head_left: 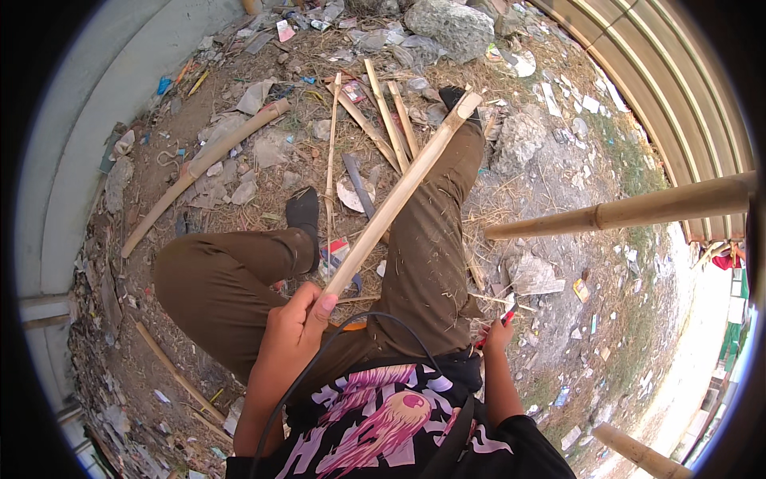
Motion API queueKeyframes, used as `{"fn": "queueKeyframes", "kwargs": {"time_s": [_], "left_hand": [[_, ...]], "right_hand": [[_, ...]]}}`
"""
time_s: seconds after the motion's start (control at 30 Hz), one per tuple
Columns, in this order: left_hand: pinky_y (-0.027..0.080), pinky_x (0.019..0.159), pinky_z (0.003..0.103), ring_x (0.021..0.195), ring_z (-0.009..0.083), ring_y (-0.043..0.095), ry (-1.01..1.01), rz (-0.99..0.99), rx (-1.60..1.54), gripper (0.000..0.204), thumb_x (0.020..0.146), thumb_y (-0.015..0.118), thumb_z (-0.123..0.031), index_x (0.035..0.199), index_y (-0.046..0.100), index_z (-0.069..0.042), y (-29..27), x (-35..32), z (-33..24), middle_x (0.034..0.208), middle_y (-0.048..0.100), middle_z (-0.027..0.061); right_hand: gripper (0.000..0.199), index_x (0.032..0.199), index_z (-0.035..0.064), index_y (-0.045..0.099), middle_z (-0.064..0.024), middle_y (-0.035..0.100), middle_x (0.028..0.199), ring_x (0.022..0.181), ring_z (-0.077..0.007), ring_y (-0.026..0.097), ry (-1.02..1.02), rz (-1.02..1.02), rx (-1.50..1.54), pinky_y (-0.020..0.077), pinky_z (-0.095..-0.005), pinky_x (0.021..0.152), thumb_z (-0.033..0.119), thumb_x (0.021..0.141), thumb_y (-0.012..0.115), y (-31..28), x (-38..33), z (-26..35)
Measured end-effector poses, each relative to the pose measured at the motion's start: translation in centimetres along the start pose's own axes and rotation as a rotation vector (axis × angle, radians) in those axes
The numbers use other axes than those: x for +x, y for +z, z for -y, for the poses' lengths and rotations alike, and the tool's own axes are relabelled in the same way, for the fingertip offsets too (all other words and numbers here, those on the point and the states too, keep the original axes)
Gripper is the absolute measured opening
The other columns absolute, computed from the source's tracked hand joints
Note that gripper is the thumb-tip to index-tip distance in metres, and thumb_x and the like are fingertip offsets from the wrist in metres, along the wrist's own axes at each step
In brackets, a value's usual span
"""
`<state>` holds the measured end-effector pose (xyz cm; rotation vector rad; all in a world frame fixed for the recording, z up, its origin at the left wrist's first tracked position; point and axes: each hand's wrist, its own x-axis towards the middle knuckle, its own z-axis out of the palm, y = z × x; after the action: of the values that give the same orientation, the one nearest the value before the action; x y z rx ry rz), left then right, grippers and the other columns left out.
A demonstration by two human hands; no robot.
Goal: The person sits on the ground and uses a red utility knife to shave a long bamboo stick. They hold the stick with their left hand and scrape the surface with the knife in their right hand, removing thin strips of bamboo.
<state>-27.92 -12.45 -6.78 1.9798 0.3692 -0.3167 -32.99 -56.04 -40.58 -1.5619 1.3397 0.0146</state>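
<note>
My left hand [294, 326] is closed round the near end of a long split bamboo strip [403, 195]. The strip slants up and away across my right leg, its far end beside my right foot. Down by my right hip, my right hand [499, 335] grips a small knife [509, 306] with a red handle and a pale blade pointing forward. Part of the handle is hidden by the fingers. Between my feet lie several cut bamboo strips [384, 116] and a dark flat blade-like piece [358, 185].
A bamboo pole [622, 215] juts in from the right, another [638, 451] at lower right. A bent bamboo piece [203, 164] lies left on littered ground. A large rock [452, 28] sits far ahead. A pale wall [80, 120] bounds the left, corrugated sheeting [638, 64] the right.
</note>
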Motion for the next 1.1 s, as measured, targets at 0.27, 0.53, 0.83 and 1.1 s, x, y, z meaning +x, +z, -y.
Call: {"fn": "queueKeyframes", "kwargs": {"time_s": [0.27, 0.53, 0.83, 1.1], "left_hand": [[0.034, 0.047, 0.02, 0.051, 0.0056, 0.039, -0.278, 0.375, -0.812, 0.029, 0.109, 0.043, -0.035, 0.094, 0.043, -0.01, 2.6, -1.4, 1.2, 0.068, 0.043, -0.0007], [0.027, 0.045, 0.02, 0.05, 0.0036, 0.031, -0.275, 0.435, -0.894, 0.026, 0.108, 0.044, -0.032, 0.099, 0.046, -0.008, 4.0, -1.4, 1.5, 0.066, 0.036, -0.0036], [0.023, 0.042, 0.022, 0.049, 0.0041, 0.028, -0.319, 0.521, -0.95, 0.028, 0.108, 0.043, -0.033, 0.096, 0.043, -0.008, 3.7, -2.8, 2.6, 0.064, 0.031, -0.0045], [0.023, 0.043, 0.02, 0.05, 0.0034, 0.029, -0.293, 0.639, -0.988, 0.03, 0.109, 0.042, -0.035, 0.097, 0.044, -0.007, 3.9, -3.4, 1.9, 0.065, 0.032, -0.0047]], "right_hand": [[0.035, 0.103, 0.0064, 0.052, 0.0004, 0.046, 0.072, 0.062, -0.011, 0.044, -0.998, 0.334, -0.071, 0.039, -0.029, 0.059, 0.041, 0.106, 0.045, 0.6, -16.6, 19.3], [0.03, 0.093, 0.0056, 0.054, -0.0164, 0.059, 0.063, 0.057, -0.0353, 0.062, -1.623, 0.899, -0.486, 0.0449, -0.044, 0.05, 0.034, 0.097, 0.061, 6.0, -27.5, 23.4], [0.033, 0.084, 0.0047, 0.054, -0.0172, 0.055, 0.056, 0.052, -0.0392, 0.06, -1.449, 0.705, -0.472, 0.0436, -0.0465, 0.047, 0.033, 0.098, 0.061, 5.8, -26.5, 24.4], [0.028, 0.089, 0.002, 0.051, -0.0213, 0.056, 0.06, 0.056, -0.0428, 0.059, -1.271, 0.794, -0.492, 0.0442, -0.0497, 0.05, 0.027, 0.101, 0.054, 4.7, -26.5, 22.7]]}}
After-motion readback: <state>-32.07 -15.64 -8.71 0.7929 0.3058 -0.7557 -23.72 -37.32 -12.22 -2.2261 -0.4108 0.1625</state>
